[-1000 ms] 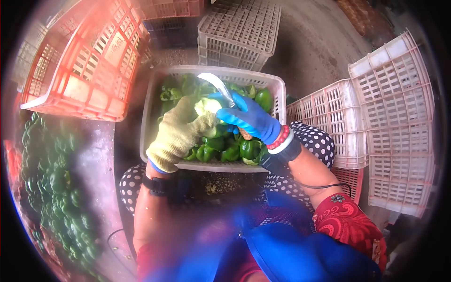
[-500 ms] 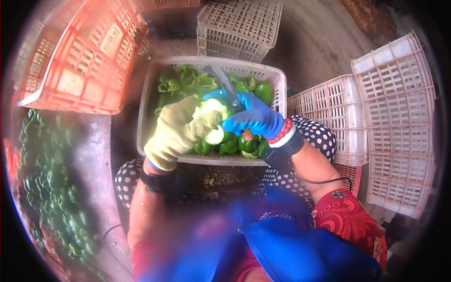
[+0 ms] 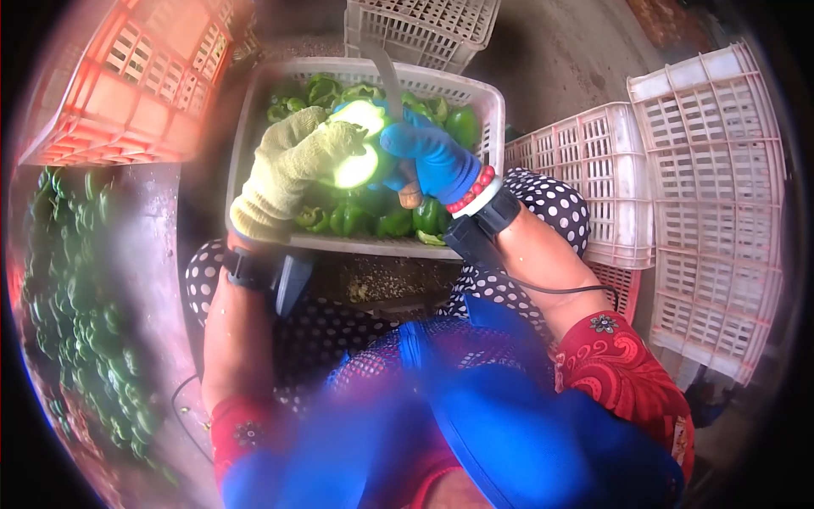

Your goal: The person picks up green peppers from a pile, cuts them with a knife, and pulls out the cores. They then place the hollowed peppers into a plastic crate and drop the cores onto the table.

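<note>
Over the crate, my left hand (image 3: 284,165), in a pale yellow glove, is closed around a cut green bell pepper (image 3: 354,170) whose pale inside catches bright light. My right hand (image 3: 439,159), in a blue glove, grips a knife (image 3: 387,81) beside the pepper. The blade points up and away, and the end of its brown handle (image 3: 410,196) shows below the fingers. Right-hand fingers are close against the pepper; glare hides whether they touch it. Below both hands, a white plastic crate (image 3: 373,247) holds several green pepper pieces (image 3: 348,220), some cut.
An orange crate (image 3: 127,93) stands at the left, above a large heap of green peppers (image 3: 85,314) on the floor. At the right are white crates (image 3: 712,212), (image 3: 593,170) on their sides. A grey crate (image 3: 424,30) stands beyond the work crate. A cable (image 3: 560,290) runs along my right forearm.
The whole view has shifted, so the crates and hands sit higher in it. The knife blade now points more steeply upward, and the pepper's cut side is turned more toward me.
</note>
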